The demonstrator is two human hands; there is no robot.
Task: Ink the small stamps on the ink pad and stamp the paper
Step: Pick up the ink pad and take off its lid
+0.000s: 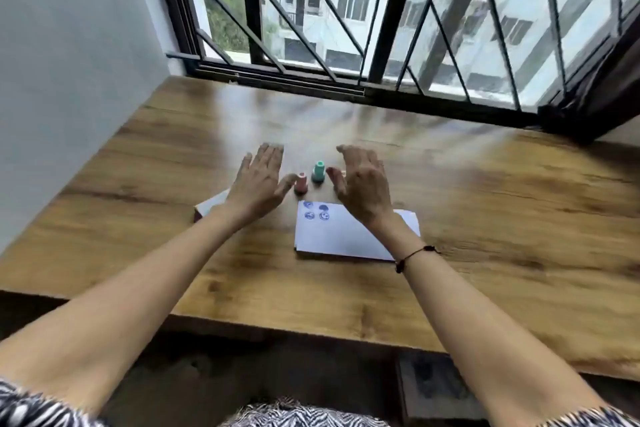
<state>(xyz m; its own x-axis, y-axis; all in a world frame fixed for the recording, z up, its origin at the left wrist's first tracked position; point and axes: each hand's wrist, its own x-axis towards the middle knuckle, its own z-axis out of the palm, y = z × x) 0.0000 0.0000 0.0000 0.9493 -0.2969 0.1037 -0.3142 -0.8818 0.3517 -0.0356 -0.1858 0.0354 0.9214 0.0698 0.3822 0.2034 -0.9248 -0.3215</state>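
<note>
Hands are being held spread, empty, above the worktop [485,218]: left hand [258,180], right hand [362,182], flanking pink stamp [301,183] and green stamp [318,172]; stamped paper [346,236] nearby.

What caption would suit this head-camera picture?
Open hands, left hand and right hand, hover beside pink stamp and green stamp; paper bears four blue prints.

We reach both bare forearms forward; our left hand [258,180] and right hand [362,180] hover palms down, fingers spread and empty, a cord at the right wrist.
</note>
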